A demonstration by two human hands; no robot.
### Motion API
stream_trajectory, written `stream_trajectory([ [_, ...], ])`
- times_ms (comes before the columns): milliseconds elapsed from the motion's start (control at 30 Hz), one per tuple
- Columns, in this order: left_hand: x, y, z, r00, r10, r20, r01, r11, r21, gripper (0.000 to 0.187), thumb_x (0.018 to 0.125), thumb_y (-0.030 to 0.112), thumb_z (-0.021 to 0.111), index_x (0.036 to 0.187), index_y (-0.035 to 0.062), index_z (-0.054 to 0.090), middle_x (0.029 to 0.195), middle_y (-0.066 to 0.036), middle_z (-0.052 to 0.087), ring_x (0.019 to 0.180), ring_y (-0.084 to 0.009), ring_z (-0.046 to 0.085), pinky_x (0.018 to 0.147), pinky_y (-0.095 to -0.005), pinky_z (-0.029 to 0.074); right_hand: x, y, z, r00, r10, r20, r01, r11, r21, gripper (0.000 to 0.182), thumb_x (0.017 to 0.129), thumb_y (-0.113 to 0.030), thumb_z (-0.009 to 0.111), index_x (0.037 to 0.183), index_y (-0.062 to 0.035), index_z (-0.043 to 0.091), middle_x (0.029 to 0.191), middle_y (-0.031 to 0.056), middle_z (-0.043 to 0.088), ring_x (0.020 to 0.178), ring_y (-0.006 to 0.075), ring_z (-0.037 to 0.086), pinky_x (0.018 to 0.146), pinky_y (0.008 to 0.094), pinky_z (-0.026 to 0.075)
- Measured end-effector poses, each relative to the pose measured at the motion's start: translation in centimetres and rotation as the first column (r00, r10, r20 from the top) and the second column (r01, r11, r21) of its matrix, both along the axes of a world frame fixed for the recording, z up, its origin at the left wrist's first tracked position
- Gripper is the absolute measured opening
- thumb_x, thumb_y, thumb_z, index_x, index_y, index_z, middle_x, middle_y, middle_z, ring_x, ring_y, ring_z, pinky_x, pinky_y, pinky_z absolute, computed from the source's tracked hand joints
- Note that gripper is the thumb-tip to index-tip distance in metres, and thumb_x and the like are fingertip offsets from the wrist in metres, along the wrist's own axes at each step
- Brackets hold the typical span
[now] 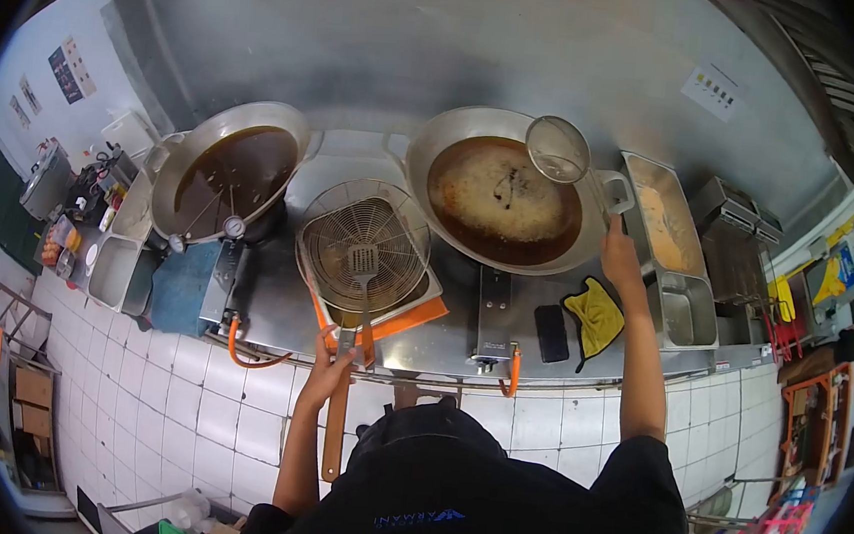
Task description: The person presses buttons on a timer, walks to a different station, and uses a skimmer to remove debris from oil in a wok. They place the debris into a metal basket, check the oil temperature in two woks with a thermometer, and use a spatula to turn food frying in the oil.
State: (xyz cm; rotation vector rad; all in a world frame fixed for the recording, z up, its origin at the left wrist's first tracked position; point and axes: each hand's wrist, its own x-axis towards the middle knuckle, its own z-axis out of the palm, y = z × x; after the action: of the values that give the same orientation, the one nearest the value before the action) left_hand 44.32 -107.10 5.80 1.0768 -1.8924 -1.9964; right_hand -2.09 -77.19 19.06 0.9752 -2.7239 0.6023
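Shirt: dark, with blue lettering across the back that looked like "ARMANI" (upside down from this angle, so only a rough reading).
Left hand (327, 367): closed around the wooden handle (335, 430) of a slotted spatula (362, 260), at the counter's front edge.
Spatula axis: it ran straight away from the person, blade resting on the round wire strainer (364, 244) set over an orange tray (413, 318).
Right hand (619, 254): reached further out, wrapped on the handle of a fine mesh skimmer (558, 149); the grip itself was seen from behind, so how tight I cannot tell.
Skimmer position: its bowl hung over the far right rim of the right wok (501, 188), above bubbling oil.
Nearer hand: the right one lay beside that wok; the left stayed well apart from it.
Left wok (232, 166): dark oil, thermometer dial (235, 226) at its near rim.
Wall notice (712, 91): white sheet, writing too small to read.
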Motion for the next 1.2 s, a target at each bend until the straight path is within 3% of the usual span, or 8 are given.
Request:
stream_trajectory([
  [100,-2.1,0.2,-2.5,0.968,0.012,0.252,0.157,0.755,-0.637,0.092,0.082,0.057,0.068,0.153,0.0264,0.018,0.124,-0.029,0.050,0.100,-0.0453,0.064,0.083,-0.0498,0.054,-3.6,0.0,-2.2,0.991,-0.115,-0.063,0.124,0.980,0.154,0.053,0.094,-0.007,0.048,0.143,0.0031,0.029,0.093,0.0344,0.063,0.087,0.0504,0.062,0.076,0.0545,0.051],
  [233,-4.4,1.8,-0.9,0.819,-0.013,0.573,0.422,0.690,-0.587,0.099,0.078,0.057,0.068,0.156,0.0335,0.014,0.118,-0.042,0.050,0.106,-0.0526,0.060,0.087,-0.0512,0.052,-5.2,-2.0,-2.3,0.966,-0.204,-0.158,0.243,0.927,0.285,0.064,0.093,-0.003,0.048,0.149,0.0034,0.019,0.101,0.0313,0.064,0.085,0.0449,0.068,0.077,0.0503,0.056],
  [467,-3.2,0.8,-3.4,0.936,-0.073,0.343,0.303,0.661,-0.686,0.080,0.077,0.032,0.070,0.150,0.0264,0.037,0.099,-0.036,0.058,0.094,-0.0508,0.060,0.083,-0.0504,0.053,-5.6,-4.0,-3.9,0.951,-0.265,-0.160,0.308,0.864,0.399,0.063,0.092,-0.002,0.048,0.148,0.0061,0.020,0.100,0.0308,0.064,0.086,0.0428,0.068,0.074,0.0463,0.057],
  [633,-2.9,0.7,-0.9,0.953,-0.086,0.292,0.258,0.737,-0.625,0.072,0.074,0.024,0.072,0.141,0.0176,0.045,0.097,-0.032,0.059,0.095,-0.0483,0.060,0.085,-0.0495,0.051,-8.8,-4.4,-6.2,0.973,0.142,0.183,-0.227,0.745,0.627,0.054,0.090,-0.005,0.051,0.140,0.0097,0.037,0.095,0.0288,0.067,0.088,0.0381,0.070,0.072,0.0465,0.055],
  [733,-3.1,0.7,0.1,0.957,-0.081,0.277,0.236,0.773,-0.589,0.065,0.073,0.023,0.072,0.133,0.0146,0.048,0.097,-0.030,0.059,0.096,-0.0460,0.059,0.086,-0.0493,0.050,-4.4,-6.6,-0.7,0.851,-0.004,0.525,-0.370,0.704,0.606,0.052,0.091,-0.009,0.050,0.139,0.0062,0.040,0.091,0.0215,0.067,0.075,0.0319,0.068,0.061,0.0417,0.052],
  [833,-2.8,-0.5,-0.3,0.959,-0.096,0.266,0.238,0.782,-0.576,0.062,0.073,0.022,0.072,0.129,0.0147,0.048,0.098,-0.027,0.060,0.096,-0.0440,0.059,0.087,-0.0484,0.049,-3.3,-6.7,-0.3,0.486,-0.004,0.874,-0.363,0.909,0.206,0.054,0.093,-0.012,0.048,0.144,-0.0001,0.039,0.083,0.0097,0.062,0.060,0.0214,0.055,0.051,0.0337,0.044],
  [1033,-2.1,-2.7,-0.5,0.968,-0.162,0.192,0.243,0.804,-0.543,0.061,0.073,0.021,0.073,0.129,0.0113,0.050,0.092,-0.018,0.064,0.085,-0.0359,0.063,0.078,-0.0443,0.054,0.9,-7.1,2.1,0.283,-0.002,0.959,-0.247,0.966,0.075,0.060,0.093,-0.009,0.043,0.151,-0.0082,0.032,0.077,0.0002,0.048,0.052,0.0054,0.035,0.043,0.0209,0.029],
  [1200,-1.5,-3.3,-0.5,0.982,-0.186,-0.025,0.186,0.982,-0.020,0.063,0.082,0.006,0.060,0.143,0.0196,0.046,0.092,-0.010,0.059,0.058,-0.0154,0.060,0.052,-0.0306,0.058,2.8,-6.5,2.9,0.097,0.120,0.988,-0.137,0.985,-0.106,0.055,0.095,-0.007,0.042,0.149,-0.0071,0.033,0.075,-0.0011,0.047,0.052,0.0021,0.032,0.041,0.0181,0.023],
])
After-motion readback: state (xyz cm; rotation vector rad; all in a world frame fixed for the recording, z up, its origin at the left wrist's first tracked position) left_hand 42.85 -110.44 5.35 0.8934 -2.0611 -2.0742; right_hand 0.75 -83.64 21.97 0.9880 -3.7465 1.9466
